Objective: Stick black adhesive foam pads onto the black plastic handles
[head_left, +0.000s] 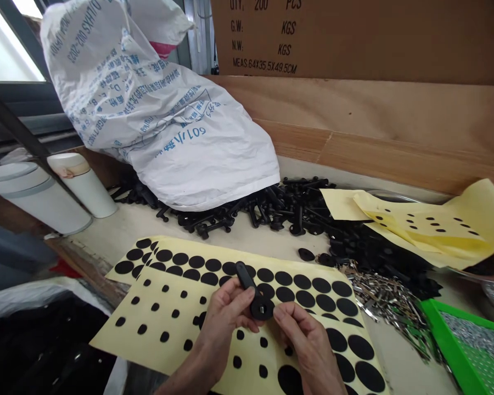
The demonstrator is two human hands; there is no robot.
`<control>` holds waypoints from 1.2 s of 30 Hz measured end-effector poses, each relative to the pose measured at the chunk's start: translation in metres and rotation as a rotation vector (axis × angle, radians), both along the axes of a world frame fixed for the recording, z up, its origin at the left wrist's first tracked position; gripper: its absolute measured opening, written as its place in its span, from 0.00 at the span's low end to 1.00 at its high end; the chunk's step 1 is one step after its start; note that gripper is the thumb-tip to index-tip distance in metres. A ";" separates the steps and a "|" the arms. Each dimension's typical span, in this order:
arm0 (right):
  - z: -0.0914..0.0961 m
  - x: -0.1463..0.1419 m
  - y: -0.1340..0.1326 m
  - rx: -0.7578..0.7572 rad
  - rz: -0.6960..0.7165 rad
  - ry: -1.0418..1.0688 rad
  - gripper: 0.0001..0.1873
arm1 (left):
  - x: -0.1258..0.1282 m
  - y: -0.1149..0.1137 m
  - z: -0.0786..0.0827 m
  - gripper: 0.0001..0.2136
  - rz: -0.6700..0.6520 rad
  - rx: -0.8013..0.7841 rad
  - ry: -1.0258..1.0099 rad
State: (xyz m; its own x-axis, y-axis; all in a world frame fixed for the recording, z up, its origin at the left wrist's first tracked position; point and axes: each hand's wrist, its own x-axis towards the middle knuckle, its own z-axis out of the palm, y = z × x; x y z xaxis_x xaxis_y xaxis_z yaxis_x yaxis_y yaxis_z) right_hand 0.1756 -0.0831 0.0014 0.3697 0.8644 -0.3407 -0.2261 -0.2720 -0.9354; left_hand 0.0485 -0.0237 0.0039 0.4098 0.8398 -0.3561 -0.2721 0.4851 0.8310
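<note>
My left hand (220, 323) is closed on a black plastic handle (247, 280) with a round disc-shaped end. A small metal piece shows in the disc's centre. My right hand (307, 337) has thumb and forefinger pinched together at the disc's right edge; whatever lies between those fingertips is hidden. Under both hands are yellow backing sheets of black stickers: a sheet with small black dots (164, 307) at left, and a sheet with large black circles (308, 267) behind and to the right.
A white woven sack (214, 148) leans over a heap of black plastic parts (267, 211). Metal clips (379, 291) lie right, beside a green tray (444, 334) of small metal pieces. Two white flasks (84, 186) stand left. More yellow sheets (420, 214) rest at right.
</note>
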 end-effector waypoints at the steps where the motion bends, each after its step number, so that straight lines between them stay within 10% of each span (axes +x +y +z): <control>1: 0.000 0.000 0.000 0.000 -0.001 0.002 0.20 | 0.000 0.000 0.000 0.11 0.001 -0.001 -0.001; 36: -0.001 -0.004 0.001 0.046 -0.017 -0.192 0.17 | 0.000 0.002 0.000 0.10 0.013 -0.011 -0.025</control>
